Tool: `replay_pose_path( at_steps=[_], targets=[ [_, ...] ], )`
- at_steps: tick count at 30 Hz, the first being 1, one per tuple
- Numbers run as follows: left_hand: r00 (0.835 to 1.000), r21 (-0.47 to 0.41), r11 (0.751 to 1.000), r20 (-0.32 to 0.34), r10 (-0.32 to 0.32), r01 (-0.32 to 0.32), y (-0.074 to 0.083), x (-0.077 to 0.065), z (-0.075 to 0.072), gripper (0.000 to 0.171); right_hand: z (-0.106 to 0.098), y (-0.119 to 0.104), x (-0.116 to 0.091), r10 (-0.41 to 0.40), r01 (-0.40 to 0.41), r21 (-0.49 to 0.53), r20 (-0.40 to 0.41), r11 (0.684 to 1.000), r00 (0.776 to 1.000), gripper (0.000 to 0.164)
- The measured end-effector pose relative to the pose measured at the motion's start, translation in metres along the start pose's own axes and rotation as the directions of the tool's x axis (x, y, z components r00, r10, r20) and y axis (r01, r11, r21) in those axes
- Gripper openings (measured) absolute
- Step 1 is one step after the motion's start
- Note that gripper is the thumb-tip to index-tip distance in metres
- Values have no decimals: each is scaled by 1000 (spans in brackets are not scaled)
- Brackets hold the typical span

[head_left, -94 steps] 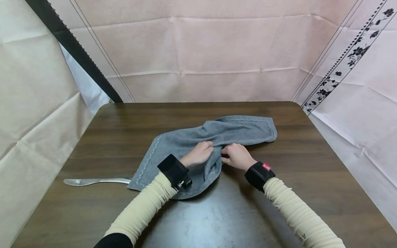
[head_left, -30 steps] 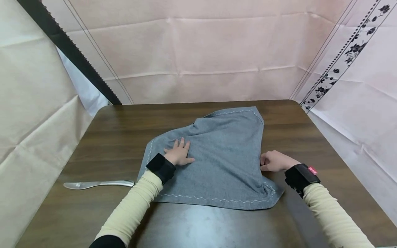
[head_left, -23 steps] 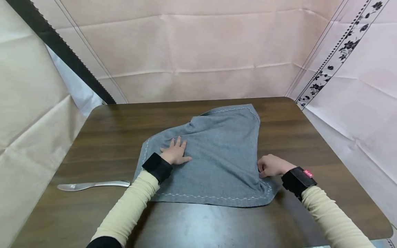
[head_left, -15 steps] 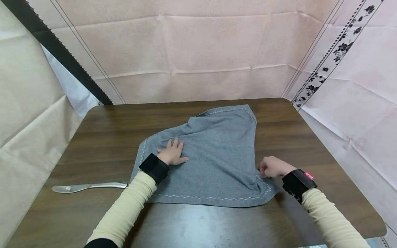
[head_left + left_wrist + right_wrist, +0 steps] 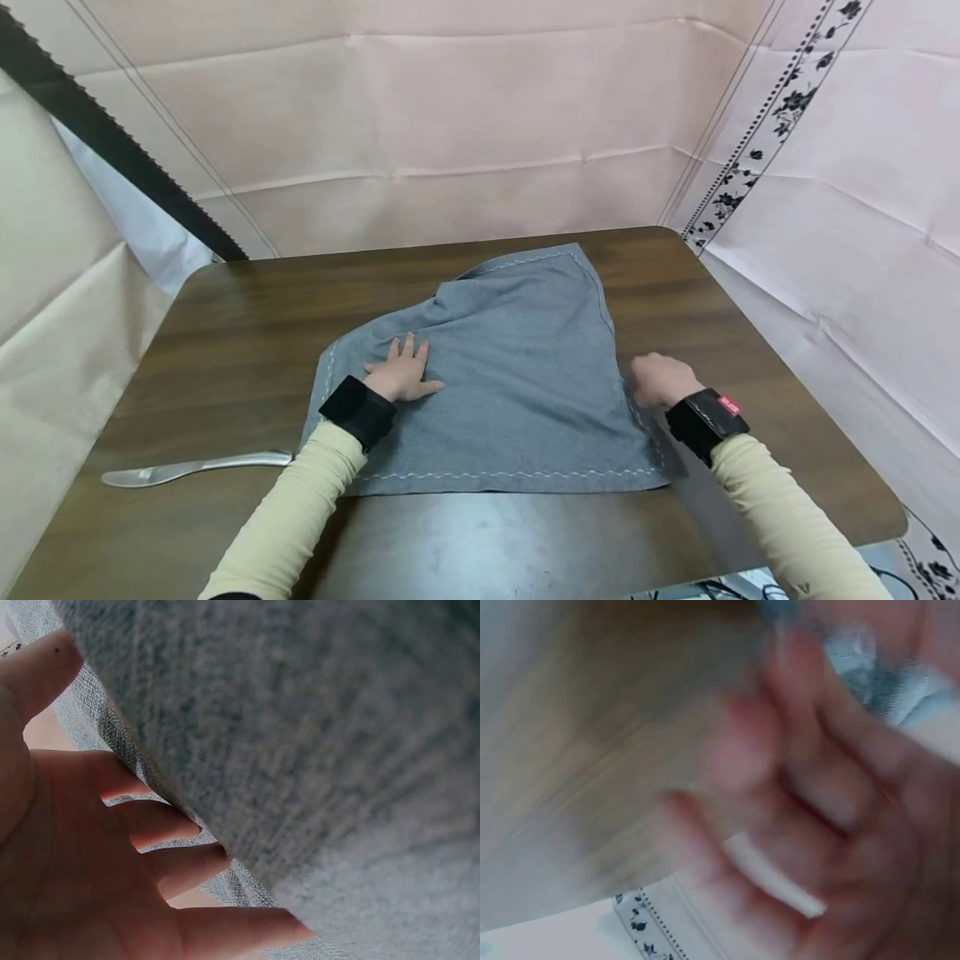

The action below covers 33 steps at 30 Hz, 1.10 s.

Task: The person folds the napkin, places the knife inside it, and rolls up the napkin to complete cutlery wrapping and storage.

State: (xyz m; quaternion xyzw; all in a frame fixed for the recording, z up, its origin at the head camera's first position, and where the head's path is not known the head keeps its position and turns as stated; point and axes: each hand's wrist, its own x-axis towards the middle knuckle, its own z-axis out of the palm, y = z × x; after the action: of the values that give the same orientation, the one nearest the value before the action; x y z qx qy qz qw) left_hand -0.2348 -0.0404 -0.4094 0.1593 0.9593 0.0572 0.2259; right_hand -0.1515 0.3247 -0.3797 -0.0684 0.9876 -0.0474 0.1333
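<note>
A blue-grey cloth [image 5: 517, 375] with white stitching along its border lies spread over the middle of the table. Flat on its left part rests my left hand [image 5: 401, 373], fingers spread. In the left wrist view the palm and fingers of that hand [image 5: 97, 847] show beside cloth that fills much of the picture. My right hand [image 5: 662, 380] is at the cloth's right edge, knuckles up. In the blurred right wrist view, its fingers [image 5: 817, 772] are curled, with the thumb and index finger pinching a bit of cloth [image 5: 862, 671] near the top.
A silver table knife [image 5: 197, 468] lies left of the cloth, its handle end close to the left sleeve. The brown wooden table [image 5: 225, 333] has rounded corners. Pale sheets [image 5: 450, 125] hang behind and beside it. Cables [image 5: 720, 588] show below the table's front right edge.
The cloth, earlier bunched between both hands, is now spread out. My left hand has flattened onto it. My right hand has moved right with its edge, straightening the lower right side. The view has shifted right.
</note>
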Motion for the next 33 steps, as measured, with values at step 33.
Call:
replay_pose_path(
  at_steps=[33],
  targets=[
    [998,17,998,1,61,-61,5,2,-1,79,19,-34,43,-39,16,-86,-279,996,960,44]
  ],
)
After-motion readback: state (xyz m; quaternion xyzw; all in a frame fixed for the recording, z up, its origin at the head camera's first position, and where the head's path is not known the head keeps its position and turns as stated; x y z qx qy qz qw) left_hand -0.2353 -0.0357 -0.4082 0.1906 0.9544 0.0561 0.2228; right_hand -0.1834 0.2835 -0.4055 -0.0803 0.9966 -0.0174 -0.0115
